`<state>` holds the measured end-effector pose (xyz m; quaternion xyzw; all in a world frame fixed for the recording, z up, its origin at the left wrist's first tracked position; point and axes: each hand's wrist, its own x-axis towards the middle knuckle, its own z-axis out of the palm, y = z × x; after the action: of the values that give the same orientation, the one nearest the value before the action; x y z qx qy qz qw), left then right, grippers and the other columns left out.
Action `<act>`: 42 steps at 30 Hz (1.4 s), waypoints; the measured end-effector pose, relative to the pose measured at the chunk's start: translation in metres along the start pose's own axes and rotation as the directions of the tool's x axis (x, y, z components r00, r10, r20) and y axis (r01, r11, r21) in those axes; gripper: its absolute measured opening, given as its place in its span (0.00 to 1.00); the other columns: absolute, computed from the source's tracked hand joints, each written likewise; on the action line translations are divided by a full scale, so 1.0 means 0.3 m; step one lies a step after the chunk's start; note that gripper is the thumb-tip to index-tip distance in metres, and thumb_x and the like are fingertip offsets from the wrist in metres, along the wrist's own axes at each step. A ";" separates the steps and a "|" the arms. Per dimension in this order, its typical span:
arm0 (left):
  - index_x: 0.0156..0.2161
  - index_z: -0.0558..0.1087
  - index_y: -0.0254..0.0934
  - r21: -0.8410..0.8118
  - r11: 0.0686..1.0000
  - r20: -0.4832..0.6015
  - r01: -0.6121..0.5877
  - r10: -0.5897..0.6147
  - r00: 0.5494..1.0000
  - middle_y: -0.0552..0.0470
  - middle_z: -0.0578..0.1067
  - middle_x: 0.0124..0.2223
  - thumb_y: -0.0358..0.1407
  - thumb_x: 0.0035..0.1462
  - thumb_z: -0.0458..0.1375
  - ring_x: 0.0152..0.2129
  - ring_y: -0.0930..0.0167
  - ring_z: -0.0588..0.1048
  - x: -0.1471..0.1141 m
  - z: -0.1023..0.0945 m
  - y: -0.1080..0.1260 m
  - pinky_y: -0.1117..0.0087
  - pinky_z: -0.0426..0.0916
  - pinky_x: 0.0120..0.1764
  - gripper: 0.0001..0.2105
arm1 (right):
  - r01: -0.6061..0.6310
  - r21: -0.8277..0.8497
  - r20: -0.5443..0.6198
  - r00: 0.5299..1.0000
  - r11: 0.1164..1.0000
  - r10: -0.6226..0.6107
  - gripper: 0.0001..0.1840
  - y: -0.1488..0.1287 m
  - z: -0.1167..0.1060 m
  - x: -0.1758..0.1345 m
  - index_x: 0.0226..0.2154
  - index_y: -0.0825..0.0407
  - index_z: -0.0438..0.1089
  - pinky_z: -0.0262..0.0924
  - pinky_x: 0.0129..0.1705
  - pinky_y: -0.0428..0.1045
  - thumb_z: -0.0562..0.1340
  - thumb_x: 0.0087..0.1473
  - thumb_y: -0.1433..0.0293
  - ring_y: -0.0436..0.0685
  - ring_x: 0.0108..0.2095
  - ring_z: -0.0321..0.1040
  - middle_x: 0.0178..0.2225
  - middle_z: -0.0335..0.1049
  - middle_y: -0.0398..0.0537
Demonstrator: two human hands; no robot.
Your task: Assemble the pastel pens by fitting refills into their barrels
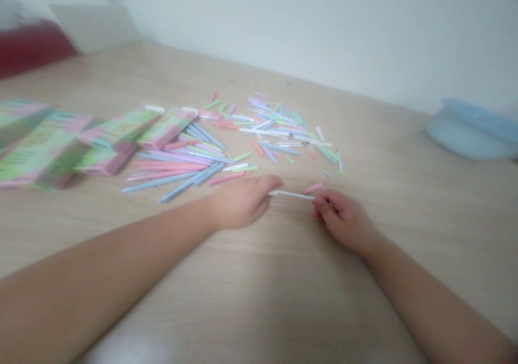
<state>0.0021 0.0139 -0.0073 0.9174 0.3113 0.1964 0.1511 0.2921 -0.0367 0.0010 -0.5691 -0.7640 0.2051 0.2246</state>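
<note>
A thin whitish stick, looking like a pen refill [297, 194], spans the gap between my hands just above the table. My left hand [246, 199] is closed around its left end, where a slightly thicker white part shows; the fingertips are mostly hidden. My right hand [343, 215] pinches the other end between thumb and fingers. Just beyond the right fingers lies a pink pen cap [313, 187]. Past my left hand is a spread of blue, pink and purple pen barrels [182, 164]. The picture is blurred.
Loose pastel pen parts [279, 124] are scattered farther back on the wooden table [259, 299]. Several pink-and-green boxes [117, 132] stand at the left. A light blue container [473, 129] sits at the right, near the wall. Something red [34, 48] is at the far left.
</note>
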 end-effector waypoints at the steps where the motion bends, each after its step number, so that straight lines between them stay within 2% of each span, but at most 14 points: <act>1: 0.60 0.65 0.37 0.021 1.000 0.005 0.008 -0.008 1.000 0.44 0.78 0.48 0.31 0.67 0.48 0.45 0.63 0.78 0.001 0.000 -0.001 0.62 0.72 0.48 0.18 | -0.008 -0.004 -0.008 1.000 1.000 0.008 0.17 0.000 -0.001 -0.002 0.41 0.49 0.73 0.60 0.31 0.49 0.53 0.71 0.58 0.54 0.26 0.68 0.26 0.73 0.42; 6: 0.64 0.63 0.37 0.026 0.998 -0.043 0.052 -0.051 0.998 0.43 0.77 0.54 0.33 0.69 0.48 0.51 0.62 0.77 0.003 0.003 -0.007 0.60 0.71 0.54 0.20 | -0.091 0.082 -0.033 0.995 0.993 0.093 0.20 0.004 0.003 -0.010 0.38 0.48 0.72 0.59 0.27 0.49 0.53 0.70 0.54 0.53 0.23 0.66 0.25 0.73 0.42; 12: 0.55 0.66 0.36 -0.013 0.999 -0.121 0.040 -0.041 0.992 0.43 0.74 0.53 0.29 0.65 0.52 0.50 0.65 0.75 0.006 0.014 -0.015 0.64 0.72 0.51 0.14 | -0.193 0.324 -0.052 0.974 0.926 0.222 0.24 0.016 0.011 0.000 0.39 0.48 0.73 0.54 0.20 0.46 0.53 0.68 0.48 0.49 0.18 0.59 0.24 0.71 0.41; 15: 0.52 0.67 0.37 0.022 0.999 -0.099 0.050 -0.047 0.994 0.45 0.75 0.50 0.29 0.65 0.51 0.48 0.65 0.76 0.006 0.016 -0.018 0.64 0.71 0.50 0.12 | -0.214 0.392 -0.055 0.965 0.895 0.255 0.25 0.010 0.012 0.005 0.37 0.49 0.73 0.52 0.19 0.45 0.54 0.67 0.47 0.48 0.16 0.56 0.22 0.70 0.41; 18: 0.51 0.68 0.37 0.069 0.996 -0.069 0.049 -0.045 0.997 0.45 0.76 0.48 0.30 0.67 0.50 0.46 0.64 0.77 0.005 0.013 -0.018 0.62 0.71 0.50 0.10 | -0.225 0.396 -0.058 0.961 0.890 0.269 0.25 -0.004 0.011 0.005 0.35 0.50 0.73 0.51 0.18 0.45 0.55 0.67 0.47 0.47 0.15 0.54 0.21 0.68 0.41; 27: 0.59 0.68 0.38 0.162 0.987 -0.027 -0.026 0.031 0.999 0.44 0.77 0.52 0.29 0.69 0.50 0.52 0.62 0.76 0.005 0.009 -0.007 0.60 0.69 0.56 0.16 | -0.201 0.412 -0.049 0.969 0.889 0.242 0.25 0.004 0.016 0.006 0.31 0.49 0.70 0.54 0.19 0.45 0.55 0.67 0.47 0.47 0.16 0.57 0.23 0.70 0.42; 36: 0.60 0.69 0.39 0.153 0.987 -0.027 -0.043 0.048 0.998 0.45 0.79 0.53 0.28 0.69 0.49 0.52 0.64 0.76 0.002 0.013 -0.011 0.60 0.69 0.57 0.17 | -0.188 0.403 -0.041 0.974 0.896 0.222 0.25 0.004 0.016 0.000 0.32 0.49 0.69 0.53 0.19 0.45 0.54 0.68 0.47 0.47 0.17 0.58 0.23 0.70 0.41; 42: 0.60 0.70 0.38 0.154 0.986 -0.024 -0.066 0.071 0.997 0.45 0.78 0.53 0.27 0.68 0.50 0.52 0.64 0.75 0.004 0.006 -0.012 0.60 0.68 0.58 0.18 | -0.187 0.379 -0.038 0.975 0.906 0.217 0.25 0.008 0.017 0.000 0.37 0.49 0.72 0.54 0.20 0.45 0.54 0.67 0.46 0.48 0.17 0.59 0.24 0.70 0.41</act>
<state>0.0019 0.0170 -0.0102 0.9335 0.2959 0.1906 0.0687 0.2911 -0.0364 -0.0046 -0.5997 -0.6383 0.3461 0.3364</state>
